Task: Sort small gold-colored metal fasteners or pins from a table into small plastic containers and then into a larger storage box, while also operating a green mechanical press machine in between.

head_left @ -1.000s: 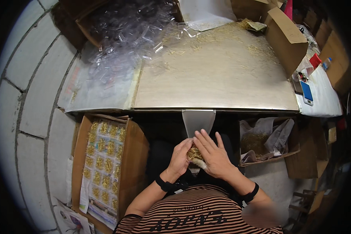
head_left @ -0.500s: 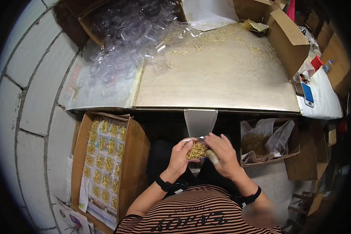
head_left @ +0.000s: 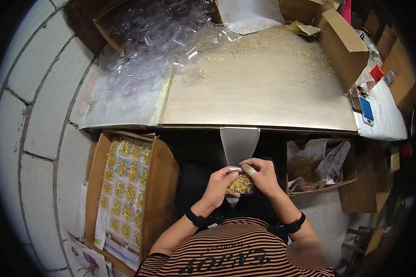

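You've got a small clear box (head_left: 240,184) packed with thin gold pins sitting right between your two hands, down in your lap area just below the table edge. Your left hand (head_left: 218,184) is wrapped around its left side with the fingers curled over the top, and your right hand (head_left: 263,175) is pinching the right side and top edge, one fingertip taped up. So both hands are gripping the box, nothing loose. Straight above it a metal chute (head_left: 239,143) hangs off the front lip of the table (head_left: 263,97), its narrow end just over the box, so there's barely any gap upward. To your left an open cardboard box (head_left: 129,194) full of filled packs sits close by your left elbow, its flap edge near your forearm. On your right another carton (head_left: 319,166) with crumpled plastic bags and loose pins is just beside your right wrist. That pretty much hems you in on both sides. The table top itself has plenty of bare metal in the middle, with stray pins scattered toward the back, a heap of clear empty boxes (head_left: 157,37) at the back left and a brown carton (head_left: 344,46) at the back right.
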`<state>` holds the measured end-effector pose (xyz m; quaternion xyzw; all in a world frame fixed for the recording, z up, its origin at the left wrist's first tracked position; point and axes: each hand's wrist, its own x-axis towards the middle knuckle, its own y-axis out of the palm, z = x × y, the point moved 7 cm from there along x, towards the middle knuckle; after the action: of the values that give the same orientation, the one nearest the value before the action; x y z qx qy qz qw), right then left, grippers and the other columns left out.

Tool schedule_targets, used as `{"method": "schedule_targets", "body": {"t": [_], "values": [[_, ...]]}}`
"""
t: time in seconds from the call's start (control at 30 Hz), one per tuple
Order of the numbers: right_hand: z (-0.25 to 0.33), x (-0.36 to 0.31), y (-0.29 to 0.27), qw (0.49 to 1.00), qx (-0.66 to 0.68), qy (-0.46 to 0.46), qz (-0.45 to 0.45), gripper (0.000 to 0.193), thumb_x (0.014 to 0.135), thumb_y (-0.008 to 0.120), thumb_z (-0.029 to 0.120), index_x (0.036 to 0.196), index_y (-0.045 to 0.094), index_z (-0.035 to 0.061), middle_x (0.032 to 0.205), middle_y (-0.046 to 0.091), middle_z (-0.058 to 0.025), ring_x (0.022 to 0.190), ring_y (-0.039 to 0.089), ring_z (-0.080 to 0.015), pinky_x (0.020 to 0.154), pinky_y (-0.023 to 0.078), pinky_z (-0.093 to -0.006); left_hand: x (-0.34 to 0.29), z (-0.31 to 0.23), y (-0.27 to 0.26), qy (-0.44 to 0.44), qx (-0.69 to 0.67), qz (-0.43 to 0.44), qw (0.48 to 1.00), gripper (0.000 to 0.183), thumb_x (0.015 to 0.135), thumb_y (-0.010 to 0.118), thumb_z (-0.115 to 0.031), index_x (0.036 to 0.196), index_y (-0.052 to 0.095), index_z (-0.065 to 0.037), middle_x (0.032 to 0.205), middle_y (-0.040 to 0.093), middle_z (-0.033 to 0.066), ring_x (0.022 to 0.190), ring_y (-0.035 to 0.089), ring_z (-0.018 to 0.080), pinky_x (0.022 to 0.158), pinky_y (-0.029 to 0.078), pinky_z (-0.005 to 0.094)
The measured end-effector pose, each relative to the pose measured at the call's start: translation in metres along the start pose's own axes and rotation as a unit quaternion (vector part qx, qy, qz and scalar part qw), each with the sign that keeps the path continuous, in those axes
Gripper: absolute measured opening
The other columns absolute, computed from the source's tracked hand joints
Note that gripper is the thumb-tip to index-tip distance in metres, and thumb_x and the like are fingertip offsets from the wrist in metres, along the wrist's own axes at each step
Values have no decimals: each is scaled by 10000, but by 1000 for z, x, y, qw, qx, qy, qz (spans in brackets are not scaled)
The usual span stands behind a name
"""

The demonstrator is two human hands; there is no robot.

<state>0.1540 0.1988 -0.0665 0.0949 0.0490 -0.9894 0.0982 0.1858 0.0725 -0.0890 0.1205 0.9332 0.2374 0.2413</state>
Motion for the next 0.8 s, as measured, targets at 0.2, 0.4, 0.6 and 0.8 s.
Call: {"method": "schedule_targets", "body": {"t": [0.2, 0.4, 0.6, 0.8], "values": [[8, -3, -21, 982, 117, -72, -128, 122, 866, 539, -14, 937, 625, -64, 824, 674, -119, 775, 649, -155, 719, 517, -250, 0, 0, 0, 16, -13, -8, 1000, 211, 924, 507, -146, 1070, 559, -3, 916, 617, 95, 723, 648, 147, 519, 573, 251], [38, -22, 2, 946, -192, -262, 0, 259, 758, 619, -21, 1011, 636, 31, 1065, 635, -111, 1086, 567, -295, 914, 440, -412, 2, 1, -1, 1, -75, -13, 997, 298, 974, 392, -227, 1113, 517, 5, 957, 611, 97, 768, 646, 152, 531, 571, 265], [56, -39, 23, 841, -430, -323, 61, 319, 810, 623, 138, 1117, 591, 61, 1226, 557, -96, 1235, 444, -283, 1025, 304, -488, 5, 2, -11, 48, -95, -12, 994, 320, 983, 360, -243, 1132, 505, 1, 975, 607, 91, 787, 643, 159, 550, 578, 292], [64, -33, -22, 934, -211, -279, -77, 307, 876, 540, 125, 1159, 572, 10, 1208, 567, -161, 1199, 483, -328, 1014, 359, -394, 1, -6, -14, 58, -93, -22, 994, 349, 985, 344, -272, 1124, 509, 2, 1019, 598, 93, 847, 650, 178, 615, 590, 301]]}}
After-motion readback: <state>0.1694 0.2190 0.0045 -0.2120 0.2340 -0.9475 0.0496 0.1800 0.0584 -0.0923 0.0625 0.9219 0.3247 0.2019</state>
